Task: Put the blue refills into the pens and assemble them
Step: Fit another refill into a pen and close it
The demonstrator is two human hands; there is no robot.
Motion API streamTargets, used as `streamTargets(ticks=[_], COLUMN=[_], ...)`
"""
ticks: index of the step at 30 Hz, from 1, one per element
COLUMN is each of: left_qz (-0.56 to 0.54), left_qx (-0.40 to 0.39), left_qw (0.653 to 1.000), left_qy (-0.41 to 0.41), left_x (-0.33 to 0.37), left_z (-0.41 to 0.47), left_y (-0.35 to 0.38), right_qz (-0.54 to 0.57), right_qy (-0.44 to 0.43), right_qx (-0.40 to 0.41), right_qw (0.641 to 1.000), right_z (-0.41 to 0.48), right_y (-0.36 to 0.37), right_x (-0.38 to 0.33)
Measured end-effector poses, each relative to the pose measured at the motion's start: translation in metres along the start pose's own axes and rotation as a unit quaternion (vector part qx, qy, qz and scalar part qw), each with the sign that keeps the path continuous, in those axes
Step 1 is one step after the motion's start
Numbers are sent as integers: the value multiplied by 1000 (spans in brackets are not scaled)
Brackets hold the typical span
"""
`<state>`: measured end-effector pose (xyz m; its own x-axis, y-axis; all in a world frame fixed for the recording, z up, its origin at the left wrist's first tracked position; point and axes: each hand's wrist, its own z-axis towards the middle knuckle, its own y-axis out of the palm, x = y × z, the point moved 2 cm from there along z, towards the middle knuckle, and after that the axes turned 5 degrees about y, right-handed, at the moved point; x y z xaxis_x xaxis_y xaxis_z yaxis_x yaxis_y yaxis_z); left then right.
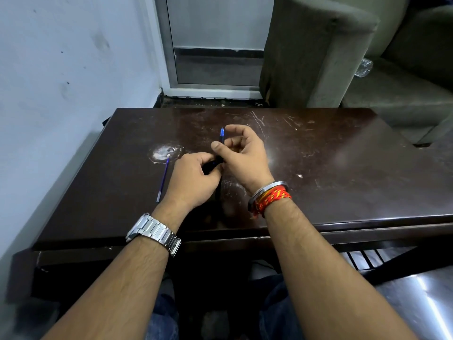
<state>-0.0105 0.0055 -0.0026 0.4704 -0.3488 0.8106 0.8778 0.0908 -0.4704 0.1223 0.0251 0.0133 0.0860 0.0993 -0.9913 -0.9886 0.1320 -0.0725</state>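
Observation:
Both hands meet over the middle of the dark wooden table. My left hand grips the lower end of a dark pen, and my right hand pinches it higher up between thumb and fingers. The pen points away from me, with its blue tip sticking out beyond my right thumb. A loose blue refill lies flat on the table to the left of my left hand. Another dark pen part lies on the table between my wrists, partly hidden.
A white scuffed patch marks the tabletop near the refill's far end. A wall stands close on the left, a door frame behind the table, and a grey sofa at the back right.

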Motion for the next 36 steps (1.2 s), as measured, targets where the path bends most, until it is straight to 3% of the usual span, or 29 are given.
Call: streamTargets(ticks=[5, 10, 22, 31, 36], left_qz=[5, 11, 14, -4, 4], left_qx=[5, 2, 4, -9, 9], left_qw=[1000, 1000, 1000, 1000, 1000], left_qy=[1, -5, -8, -6, -16], left_x=[1, -2, 1, 2, -2], left_z=[1, 1, 1, 0, 0], left_y=[-1, 1, -2, -6, -6], right_qz=[113, 31, 82, 144, 105], right_qy=[40, 15, 31, 63, 56], right_qx=[-20, -7, -6, -58, -25], right_qw=[993, 999, 996, 986, 993], right_z=[2, 0, 0, 0, -2], right_y=[1, 1, 2, 8, 6], right_x=[-3, 0, -1, 0, -3])
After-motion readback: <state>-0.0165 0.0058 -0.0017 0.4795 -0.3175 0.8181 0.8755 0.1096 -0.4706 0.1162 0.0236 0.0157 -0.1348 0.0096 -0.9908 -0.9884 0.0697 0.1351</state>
